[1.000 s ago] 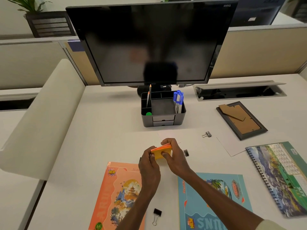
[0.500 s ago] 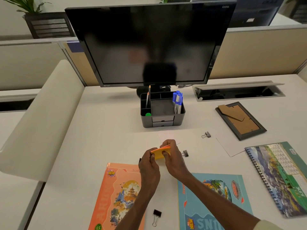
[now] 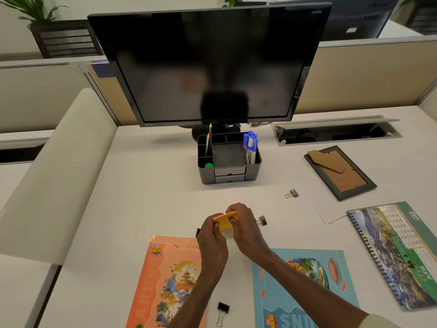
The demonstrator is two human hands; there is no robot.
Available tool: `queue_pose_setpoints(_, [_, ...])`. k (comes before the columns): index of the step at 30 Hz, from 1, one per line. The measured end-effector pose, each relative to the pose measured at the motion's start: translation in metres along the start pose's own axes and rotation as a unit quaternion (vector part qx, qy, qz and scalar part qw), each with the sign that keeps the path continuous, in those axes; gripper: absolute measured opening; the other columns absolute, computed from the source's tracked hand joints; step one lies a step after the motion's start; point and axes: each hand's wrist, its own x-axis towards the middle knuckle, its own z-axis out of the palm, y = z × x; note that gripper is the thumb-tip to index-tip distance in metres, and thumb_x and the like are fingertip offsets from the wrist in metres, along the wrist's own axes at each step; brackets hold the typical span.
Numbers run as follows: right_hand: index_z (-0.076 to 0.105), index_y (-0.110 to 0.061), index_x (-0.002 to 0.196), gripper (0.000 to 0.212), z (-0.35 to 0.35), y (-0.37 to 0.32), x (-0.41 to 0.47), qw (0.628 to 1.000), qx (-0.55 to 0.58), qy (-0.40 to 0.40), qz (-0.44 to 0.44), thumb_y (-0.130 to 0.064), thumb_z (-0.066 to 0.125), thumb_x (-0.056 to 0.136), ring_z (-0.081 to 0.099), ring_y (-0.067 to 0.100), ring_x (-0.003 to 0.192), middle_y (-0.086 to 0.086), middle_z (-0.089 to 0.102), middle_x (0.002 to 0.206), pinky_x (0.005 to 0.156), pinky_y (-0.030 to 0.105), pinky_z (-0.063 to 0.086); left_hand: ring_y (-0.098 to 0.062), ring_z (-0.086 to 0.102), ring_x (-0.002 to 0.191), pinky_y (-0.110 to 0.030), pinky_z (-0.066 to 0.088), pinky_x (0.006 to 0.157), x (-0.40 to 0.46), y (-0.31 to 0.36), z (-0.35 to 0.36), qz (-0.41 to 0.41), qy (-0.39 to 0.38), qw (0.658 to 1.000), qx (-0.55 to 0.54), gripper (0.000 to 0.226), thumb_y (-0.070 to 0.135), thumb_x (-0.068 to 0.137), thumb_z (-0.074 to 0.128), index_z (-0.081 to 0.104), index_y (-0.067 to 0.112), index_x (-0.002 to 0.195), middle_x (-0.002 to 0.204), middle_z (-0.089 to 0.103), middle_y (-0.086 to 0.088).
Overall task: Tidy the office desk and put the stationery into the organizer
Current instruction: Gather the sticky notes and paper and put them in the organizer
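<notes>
While we pinch sticky-note pad (image 3: 225,223) between left hand (image 3: 212,235) and right hand (image 3: 244,229) fingers: light, bendy, sheets fan; grip edges.

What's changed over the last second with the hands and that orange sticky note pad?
Little. Both hands, left and right, keep gripping the orange sticky note pad between them, shifting it slightly up and toward the dark grey desk organizer. Nothing was let go. The loose binder clips, the organizer's contents and the two colourful booklets lie as before.
</notes>
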Motion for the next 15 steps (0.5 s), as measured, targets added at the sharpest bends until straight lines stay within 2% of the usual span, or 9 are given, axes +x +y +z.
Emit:
queue_pose_setpoints(4, [0.053, -0.008, 0.11, 0.033, 0.0, 0.0, -0.001, 1.0, -0.022, -0.013, 0.001, -0.03, 0.035, 0.092, 0.047, 0.017, 0.095, 0.007, 0.055, 0.107, 0.076, 0.011, 0.035, -0.021, 0.053, 0.079, -0.019, 0.039, 0.072, -0.003, -0.004, 0.002, -0.017, -0.012, 1.0, 0.014, 0.02, -0.001, 0.098, 0.044, 0.062, 0.005, 0.106, 0.085, 0.058, 0.003])
queue_pose_setpoints(7, [0.053, -0.008, 0.111, 0.033, -0.001, 0.002, 0.001, 0.998, -0.053, -0.027, -0.003, -0.029, 0.035, 0.093, 0.046, 0.016, 0.096, 0.009, 0.055, 0.11, 0.077, 0.012, 0.035, -0.018, 0.05, 0.075, -0.022, 0.04, 0.077, -0.003, -0.005, 0.001, -0.012, -0.015, 1.0, 0.02, 0.02, -0.002, 0.098, 0.044, 0.062, 0.002, 0.104, 0.084, 0.059, 0.001])
queue_pose_setpoints(9, [0.054, -0.01, 0.114, 0.03, -0.006, 0.005, 0.003, 0.996, -0.081, -0.037, -0.029, -0.027, 0.037, 0.096, 0.047, 0.018, 0.101, 0.007, 0.055, 0.112, 0.081, 0.016, 0.036, -0.018, 0.051, 0.076, -0.018, 0.039, 0.073, -0.003, -0.004, 0.0, -0.011, -0.013, 1.0, 0.017, 0.019, -0.003, 0.097, 0.045, 0.062, 0.001, 0.103, 0.085, 0.059, 0.0])
queue_pose_setpoints(12, [0.058, -0.017, 0.12, 0.026, -0.017, 0.006, 0.008, 0.985, -0.137, -0.043, -0.096, -0.024, 0.045, 0.099, 0.046, 0.017, 0.106, 0.001, 0.057, 0.115, 0.087, 0.021, 0.037, -0.018, 0.051, 0.078, -0.033, 0.044, 0.079, -0.003, -0.004, 0.001, -0.007, -0.01, 1.0, 0.015, 0.019, -0.004, 0.097, 0.045, 0.063, 0.0, 0.104, 0.088, 0.061, -0.001])
queue_pose_setpoints(15, [0.069, -0.018, 0.106, 0.021, -0.027, 0.003, 0.016, 0.958, -0.215, -0.053, -0.181, -0.016, 0.068, 0.086, 0.057, 0.021, 0.093, 0.002, 0.065, 0.1, 0.072, 0.032, 0.05, -0.016, 0.053, 0.083, -0.034, 0.046, 0.085, -0.004, -0.005, 0.001, -0.016, -0.012, 1.0, 0.014, 0.021, -0.003, 0.097, 0.047, 0.063, 0.0, 0.11, 0.097, 0.068, -0.011])
